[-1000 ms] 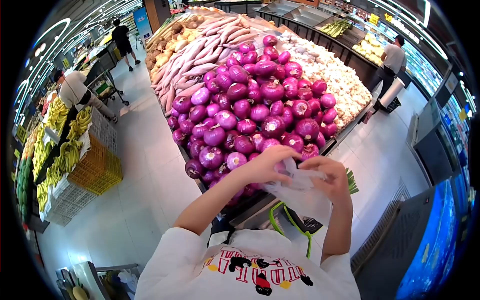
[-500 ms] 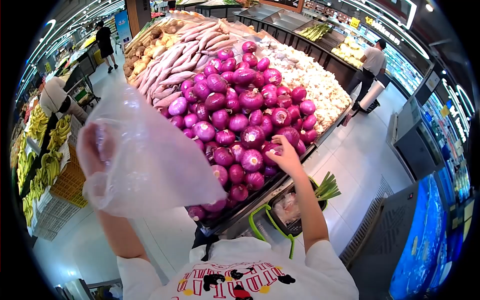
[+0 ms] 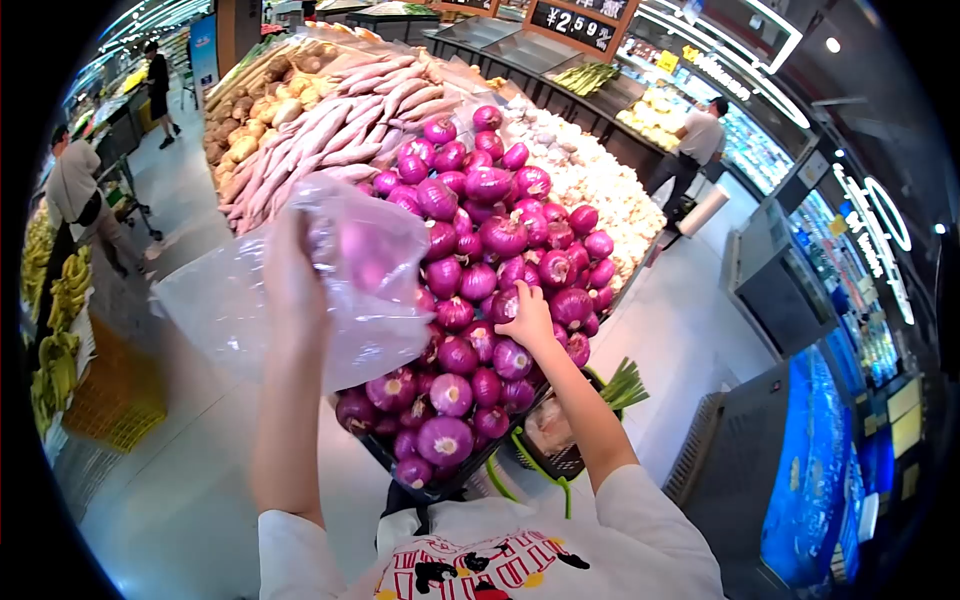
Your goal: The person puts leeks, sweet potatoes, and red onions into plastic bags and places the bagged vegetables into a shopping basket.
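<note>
A clear plastic bag (image 3: pixel 375 300) hangs from my left hand (image 3: pixel 296 270), which is partly blurred and covered by the film. The bag spreads to both sides of the wrist over the left part of a heap of red onions (image 3: pixel 503 235). On the right side of the heap, my right hand (image 3: pixel 530 320) has its fingers curled around a red onion (image 3: pixel 506 303) that still lies among the others. The hand partly hides this onion.
Sweet potatoes (image 3: pixel 345 118) and pale garlic (image 3: pixel 590 160) adjoin the onions. A shopping basket (image 3: pixel 562 460) with green stalks stands below my right arm. Bananas (image 3: pixel 60 350) and a yellow crate (image 3: pixel 120 395) are at left. Several people stand farther off, one at right (image 3: pixel 700 140).
My left hand has moved right with the bag, which now has turned and spread over the onions. My right hand has shifted slightly left and its fingers have closed around an onion.
</note>
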The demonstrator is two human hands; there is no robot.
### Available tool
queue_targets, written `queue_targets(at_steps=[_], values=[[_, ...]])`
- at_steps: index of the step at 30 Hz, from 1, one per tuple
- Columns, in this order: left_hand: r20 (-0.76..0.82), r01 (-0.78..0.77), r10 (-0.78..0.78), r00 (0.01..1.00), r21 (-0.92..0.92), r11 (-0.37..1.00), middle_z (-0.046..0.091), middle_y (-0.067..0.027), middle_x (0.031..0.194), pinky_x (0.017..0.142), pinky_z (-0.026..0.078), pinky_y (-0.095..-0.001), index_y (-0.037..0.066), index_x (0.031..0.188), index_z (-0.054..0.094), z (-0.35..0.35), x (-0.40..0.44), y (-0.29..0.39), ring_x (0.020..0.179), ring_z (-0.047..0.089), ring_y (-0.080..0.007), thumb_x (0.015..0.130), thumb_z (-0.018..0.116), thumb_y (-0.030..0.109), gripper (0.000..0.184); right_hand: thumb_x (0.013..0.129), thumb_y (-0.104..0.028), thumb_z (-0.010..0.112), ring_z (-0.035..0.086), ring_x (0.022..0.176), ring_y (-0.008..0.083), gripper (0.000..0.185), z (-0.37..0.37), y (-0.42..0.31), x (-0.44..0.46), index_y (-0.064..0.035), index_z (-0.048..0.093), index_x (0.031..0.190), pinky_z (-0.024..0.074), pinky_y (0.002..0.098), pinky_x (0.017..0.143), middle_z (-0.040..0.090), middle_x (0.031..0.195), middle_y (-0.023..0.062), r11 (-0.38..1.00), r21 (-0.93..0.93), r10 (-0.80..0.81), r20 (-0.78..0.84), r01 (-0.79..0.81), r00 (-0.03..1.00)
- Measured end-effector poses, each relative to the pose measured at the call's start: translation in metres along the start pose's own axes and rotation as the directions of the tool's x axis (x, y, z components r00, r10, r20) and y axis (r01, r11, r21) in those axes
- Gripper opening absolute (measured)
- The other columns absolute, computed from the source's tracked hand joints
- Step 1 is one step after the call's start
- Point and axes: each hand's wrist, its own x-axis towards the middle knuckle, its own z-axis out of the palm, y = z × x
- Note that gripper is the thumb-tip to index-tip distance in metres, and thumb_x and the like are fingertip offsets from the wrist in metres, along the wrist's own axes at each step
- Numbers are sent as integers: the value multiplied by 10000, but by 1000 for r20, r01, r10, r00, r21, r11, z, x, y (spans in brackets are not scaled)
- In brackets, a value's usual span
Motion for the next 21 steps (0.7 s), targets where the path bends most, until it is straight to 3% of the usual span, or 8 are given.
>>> queue_targets(at_steps=[2, 3, 5, 6, 9, 15, 17, 21], values=[[110, 125, -107, 988, -171, 977, 541, 31, 813, 586, 391, -196, 91, 898, 570, 6, 11, -10, 718, 498, -43, 903, 468, 243, 184, 548, -258, 795, 507, 1055, 311, 872, -5, 26, 14, -67, 355, 1275, 413, 408, 917, 498, 1115, 170, 960, 272, -40, -100, 66, 994], [165, 181, -148, 975, -205, 962, 548, 26, 815, 582, 391, -187, 89, 905, 568, 10, 14, -7, 704, 501, -44, 905, 464, 240, 184, 600, -267, 769, 530, 1034, 288, 804, -28, 16, 12, -65, 370, 1268, 455, 409, 881, 519, 1115, 131, 823, 567, 52, -26, -28, 998], [124, 211, -186, 975, -226, 951, 549, 26, 803, 571, 388, -181, 87, 897, 568, 12, 23, -11, 689, 502, -44, 907, 460, 235, 183, 654, -282, 721, 544, 1025, 281, 745, -67, 0, 2, -68, 371, 1276, 505, 409, 824, 500, 1187, 140, 129, 963, 28, 234, -236, 972], [72, 229, -218, 973, -223, 948, 550, 26, 791, 560, 385, -176, 85, 890, 568, 13, 26, -15, 673, 502, -43, 909, 456, 229, 183, 696, -335, 667, 549, 1023, 281, 728, -79, 2, -5, -78, 352, 1299, 537, 408, 766, 467, 1244, 172, -74, 953, -89, 286, -293, 954], [115, 239, -214, 970, -296, 925, 553, 29, 781, 548, 388, -180, 84, 862, 573, 13, 34, -39, 673, 503, -44, 913, 447, 224, 195, 690, -426, 629, 563, 981, 369, 790, -110, -32, -23, -39, 325, 1308, 546, 402, 720, 449, 1238, 231, -389, 894, -232, 137, -221, 963], [216, 275, -234, 948, -181, 944, 483, 22, 653, 421, 304, -158, 78, 816, 539, 5, 27, -86, 509, 420, -28, 932, 424, 225, 220, 649, -520, 643, 537, 979, 415, 909, -128, -73, -52, -33, 290, 1331, 548, 409, 699, 389, 1267, 283, -462, 856, -307, 91, -232, 947], [332, 187, -151, 931, -79, 979, 481, 22, 648, 401, 300, -161, 89, 850, 516, 2, 20, -83, 499, 417, -26, 938, 429, 249, 202, 596, -567, 728, 503, 1040, 425, 1045, -130, -99, -62, -66, 229, 1366, 538, 414, 737, 384, 1252, 242, -545, 788, -382, 73, -288, 921], [483, 263, -184, 856, -99, 960, 454, 42, 625, 387, 273, -168, 83, 856, 503, -3, 12, -70, 471, 378, -23, 945, 435, 227, 183, 512, -490, 825, 391, 1166, 476, 1097, -131, -174, -73, -43, 261, 1341, 348, 526, 1006, 331, 1317, 265, -661, 679, -479, -54, -319, 876]])
